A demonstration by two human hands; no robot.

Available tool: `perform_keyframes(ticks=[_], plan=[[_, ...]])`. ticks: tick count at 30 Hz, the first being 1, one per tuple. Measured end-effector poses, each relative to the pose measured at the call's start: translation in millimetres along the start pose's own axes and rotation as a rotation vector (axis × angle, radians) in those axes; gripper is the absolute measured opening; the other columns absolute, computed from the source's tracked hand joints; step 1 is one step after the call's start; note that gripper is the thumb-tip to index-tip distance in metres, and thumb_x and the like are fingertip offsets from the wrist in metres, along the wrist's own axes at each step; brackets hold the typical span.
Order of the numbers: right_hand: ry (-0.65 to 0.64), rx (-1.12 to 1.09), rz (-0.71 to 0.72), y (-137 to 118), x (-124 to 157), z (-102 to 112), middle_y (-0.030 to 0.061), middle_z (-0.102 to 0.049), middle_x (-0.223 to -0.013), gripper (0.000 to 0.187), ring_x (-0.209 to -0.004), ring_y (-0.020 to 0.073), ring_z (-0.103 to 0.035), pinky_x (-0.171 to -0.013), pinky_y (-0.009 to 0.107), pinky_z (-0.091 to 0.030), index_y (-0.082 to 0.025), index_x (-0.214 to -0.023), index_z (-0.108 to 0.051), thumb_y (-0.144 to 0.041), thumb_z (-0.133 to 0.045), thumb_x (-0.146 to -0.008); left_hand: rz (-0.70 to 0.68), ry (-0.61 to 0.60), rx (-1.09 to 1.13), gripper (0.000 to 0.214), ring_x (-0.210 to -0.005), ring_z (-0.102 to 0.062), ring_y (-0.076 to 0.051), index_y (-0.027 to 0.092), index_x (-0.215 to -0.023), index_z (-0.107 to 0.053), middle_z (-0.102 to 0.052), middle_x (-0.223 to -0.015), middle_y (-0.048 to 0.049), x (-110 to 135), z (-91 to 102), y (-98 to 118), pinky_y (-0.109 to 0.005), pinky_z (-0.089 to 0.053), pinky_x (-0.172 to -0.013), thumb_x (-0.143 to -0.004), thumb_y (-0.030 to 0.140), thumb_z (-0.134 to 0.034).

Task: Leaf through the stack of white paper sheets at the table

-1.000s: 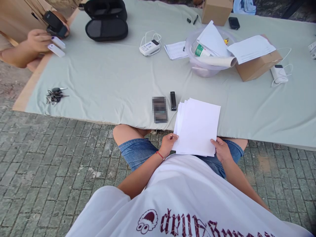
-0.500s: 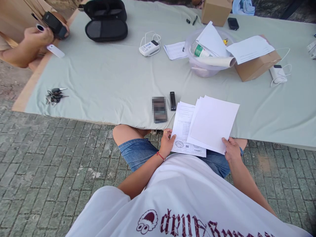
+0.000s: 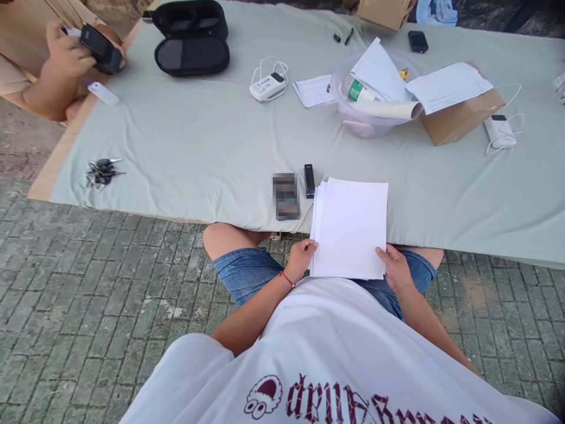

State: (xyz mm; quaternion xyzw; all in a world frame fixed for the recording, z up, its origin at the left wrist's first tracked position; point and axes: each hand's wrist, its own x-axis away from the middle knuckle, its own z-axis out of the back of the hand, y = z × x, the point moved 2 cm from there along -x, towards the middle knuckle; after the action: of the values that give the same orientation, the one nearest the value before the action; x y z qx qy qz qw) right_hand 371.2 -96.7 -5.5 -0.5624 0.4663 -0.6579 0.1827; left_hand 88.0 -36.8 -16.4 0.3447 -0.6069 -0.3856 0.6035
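Observation:
A stack of paper sheets [image 3: 351, 227], blank on top, lies over the table's front edge and my lap. My left hand [image 3: 302, 258] pinches the stack's lower left edge, while my right hand [image 3: 395, 266] grips its lower right corner, thumb on top. The sheets nearly line up; a few edges stick out at the left. Just beyond the stack's upper left corner lies a small black stapler-like object [image 3: 309, 181]. Beside that is a dark rectangular item [image 3: 286, 196], blurred out.
A clear plastic basin [image 3: 366, 126] holds papers and a bottle. Near it stand a cardboard box [image 3: 463, 115] and a white device with a cord [image 3: 267, 87]. Keys [image 3: 103, 172] and an open black case [image 3: 192, 54] lie left. Another person's hands [image 3: 70, 59] hold a dark device.
My right hand has moved left, bringing the upper sheets over the printed ones, which are now covered. My left hand has barely moved. At the far left, the other person's hand has shifted.

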Motion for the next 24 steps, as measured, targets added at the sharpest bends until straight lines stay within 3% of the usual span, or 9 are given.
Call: perform_keyframes(ticks=[5, 10, 17, 21, 24], plan=[[0.044, 0.062, -0.008, 1, -5, 8, 0.0003, -0.076, -0.084, 0.035, -0.072, 0.0196, -0.070, -0.066, 0.031, -0.058, -0.023, -0.092, -0.070, -0.043, -0.082, -0.067, 0.031, 0.078, -0.019, 0.034, -0.057, -0.036, -0.009, 0.019, -0.062, -0.048, -0.042, -0.058, 0.0071, 0, 0.3, -2, -0.024, -0.031, -0.057, -0.068, 0.038, -0.075], [0.139, 0.108, 0.031, 2, -10, 24, -0.0011, -0.075, -0.079, 0.029, -0.069, 0.0183, -0.068, -0.063, 0.029, -0.056, -0.024, -0.086, -0.070, -0.041, -0.080, -0.065, 0.014, 0.067, 0.091, 0.032, -0.064, -0.048, -0.011, 0.020, -0.073, -0.050, -0.055, -0.069, 0.0039, 0, -2.0, -1, -0.025, -0.040, -0.063, -0.076, 0.046, -0.069], [0.278, 0.074, 0.091, -3, -17, 53, -0.0022, -0.073, -0.081, 0.027, -0.071, 0.0189, -0.069, -0.065, 0.031, -0.058, -0.028, -0.087, -0.068, -0.040, -0.079, -0.066, -0.075, 0.090, 0.071, 0.034, -0.080, -0.062, -0.017, 0.021, -0.100, -0.049, -0.064, -0.087, -0.0024, 3, 1.8, 9, -0.031, -0.048, -0.075, -0.078, 0.035, -0.071], [0.231, 0.021, 0.069, -7, -14, 49, -0.0034, -0.073, -0.080, 0.029, -0.068, 0.0163, -0.067, -0.065, 0.029, -0.057, -0.028, -0.087, -0.069, -0.040, -0.081, -0.065, -0.082, 0.068, 0.044, 0.046, -0.074, -0.062, -0.016, 0.022, -0.118, -0.051, -0.065, -0.088, -0.0017, 4, 3.0, 11, -0.028, -0.048, -0.068, -0.078, 0.033, -0.070], [0.143, 0.041, 0.053, -7, -9, 35, -0.0032, -0.074, -0.082, 0.029, -0.070, 0.0173, -0.067, -0.066, 0.030, -0.056, -0.027, -0.090, -0.070, -0.041, -0.081, -0.066, -0.057, 0.048, 0.033, 0.027, -0.077, -0.060, -0.017, 0.018, -0.097, -0.066, -0.067, -0.088, -0.0036, 5, 2.0, 10, -0.028, -0.046, -0.070, -0.082, 0.041, -0.065]])
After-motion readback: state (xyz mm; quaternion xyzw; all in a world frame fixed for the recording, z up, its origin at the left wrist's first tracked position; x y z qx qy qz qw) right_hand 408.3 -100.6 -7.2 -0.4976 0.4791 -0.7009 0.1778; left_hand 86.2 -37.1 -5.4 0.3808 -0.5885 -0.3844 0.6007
